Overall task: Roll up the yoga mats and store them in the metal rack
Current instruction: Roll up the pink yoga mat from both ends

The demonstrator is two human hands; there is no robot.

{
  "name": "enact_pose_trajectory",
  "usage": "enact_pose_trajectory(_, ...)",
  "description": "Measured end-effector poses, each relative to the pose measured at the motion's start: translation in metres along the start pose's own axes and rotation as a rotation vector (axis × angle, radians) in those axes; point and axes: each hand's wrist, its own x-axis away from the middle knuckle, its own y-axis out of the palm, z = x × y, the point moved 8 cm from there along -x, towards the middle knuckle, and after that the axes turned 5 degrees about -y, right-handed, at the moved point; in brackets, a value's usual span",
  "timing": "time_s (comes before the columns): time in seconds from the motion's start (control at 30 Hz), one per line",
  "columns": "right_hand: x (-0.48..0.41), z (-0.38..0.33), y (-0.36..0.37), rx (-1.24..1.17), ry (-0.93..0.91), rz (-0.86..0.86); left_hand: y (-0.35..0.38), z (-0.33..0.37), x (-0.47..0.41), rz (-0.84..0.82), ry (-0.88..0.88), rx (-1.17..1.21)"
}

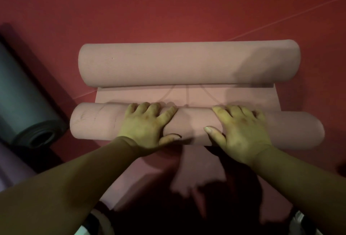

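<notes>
A pink yoga mat lies on the red floor with both ends rolled. The far roll (187,64) lies across the view. The near roll (194,126) lies parallel to it, closer to me. A short flat strip of mat (187,95) with faint line markings joins the two rolls. My left hand (148,126) lies on top of the near roll left of its middle, fingers over its far side and thumb on its near side. My right hand (241,128) lies on the same roll right of its middle, fingers spread forward, thumb pointing left.
A rolled dark grey mat (20,103) lies on the floor at the left, its open end toward me. A pale purple mat (11,171) shows at the lower left edge. Red floor (168,9) stretches beyond the far roll.
</notes>
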Motion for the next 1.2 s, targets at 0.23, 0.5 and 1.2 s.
enact_pose_trajectory(0.23,0.004,-0.003,-0.001,0.004,0.011,0.019,-0.001,-0.009,-0.017,-0.101,-0.027,0.019)
enact_pose_trajectory(0.5,-0.007,0.003,-0.001,0.010,-0.003,0.055,-0.005,-0.001,-0.005,0.022,0.012,-0.027)
enact_pose_trajectory(1.2,-0.020,0.009,-0.005,0.028,0.004,0.068,-0.013,-0.005,-0.020,0.095,0.007,0.009)
